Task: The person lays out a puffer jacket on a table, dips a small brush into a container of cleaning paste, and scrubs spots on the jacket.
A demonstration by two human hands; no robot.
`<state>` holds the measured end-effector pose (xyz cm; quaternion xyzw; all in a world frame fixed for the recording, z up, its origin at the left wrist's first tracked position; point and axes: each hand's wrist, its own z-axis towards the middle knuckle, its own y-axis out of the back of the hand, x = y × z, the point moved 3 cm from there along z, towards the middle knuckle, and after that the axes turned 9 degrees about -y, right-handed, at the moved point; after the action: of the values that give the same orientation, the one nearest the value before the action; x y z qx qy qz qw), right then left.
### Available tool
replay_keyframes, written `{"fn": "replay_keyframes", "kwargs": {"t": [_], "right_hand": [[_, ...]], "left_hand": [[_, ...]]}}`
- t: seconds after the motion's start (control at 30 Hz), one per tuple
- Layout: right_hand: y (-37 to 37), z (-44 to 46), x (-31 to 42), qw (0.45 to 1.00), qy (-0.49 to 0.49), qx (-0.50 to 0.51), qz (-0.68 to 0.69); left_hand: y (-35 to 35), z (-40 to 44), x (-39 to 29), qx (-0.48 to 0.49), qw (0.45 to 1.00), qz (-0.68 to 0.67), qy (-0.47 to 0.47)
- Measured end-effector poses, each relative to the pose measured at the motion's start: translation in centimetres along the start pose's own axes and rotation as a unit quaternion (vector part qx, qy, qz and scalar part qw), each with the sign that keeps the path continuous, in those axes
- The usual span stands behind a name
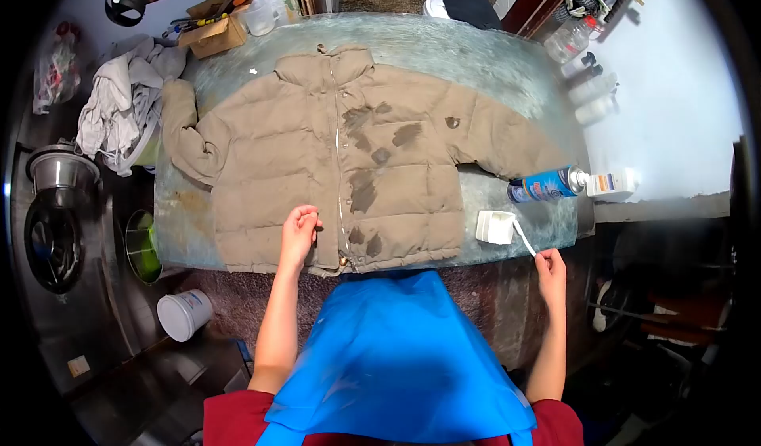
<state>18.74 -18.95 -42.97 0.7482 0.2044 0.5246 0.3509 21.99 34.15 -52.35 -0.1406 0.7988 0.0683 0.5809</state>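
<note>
A tan quilted puffer jacket (pixel 273 168) lies spread on the table, front up, with several dark wet-looking patches on the side right of its zip. My left hand (pixel 300 236) is over the jacket's lower front, left of the zip, fingers curled in and nothing visible in them. Pinched in my right hand (pixel 551 271), at the table's front edge, is a slim white brush (pixel 525 238). Its far end meets the rim of a small white square tub (pixel 495 228); I cannot make out its bristles.
A blue spray can (pixel 545 184) lies on its side beyond the tub, beside a white box (pixel 612 183). The worn grey-green table (pixel 468 45) carries a cardboard tool box (pixel 214 38) at back left. Bottles (pixel 593 89) stand at right. A white bucket (pixel 185 315) is below left.
</note>
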Motion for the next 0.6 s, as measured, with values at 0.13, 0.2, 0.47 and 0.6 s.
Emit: {"fn": "replay_keyframes", "kwargs": {"t": [0.13,0.2,0.47,0.6], "right_hand": [[-2.4,-1.3,3.5,0.935,-0.202,0.072,0.284],[-5.2,-0.9,5.8,0.921,-0.203,0.098,0.318],[-18.4,0.1,15.5,0.977,0.117,0.169,0.056],[-19.0,-0.2,16.5,0.983,0.115,0.135,-0.051]], "left_hand": [[0.3,-0.9,0.5,0.017,1.0,0.023,-0.008],[0.1,-1.1,1.2,0.047,0.997,0.041,-0.043],[-3.9,-4.1,-2.3,0.183,0.941,0.268,-0.101],[-3.3,-4.3,-2.8,0.195,0.938,0.266,-0.109]]}}
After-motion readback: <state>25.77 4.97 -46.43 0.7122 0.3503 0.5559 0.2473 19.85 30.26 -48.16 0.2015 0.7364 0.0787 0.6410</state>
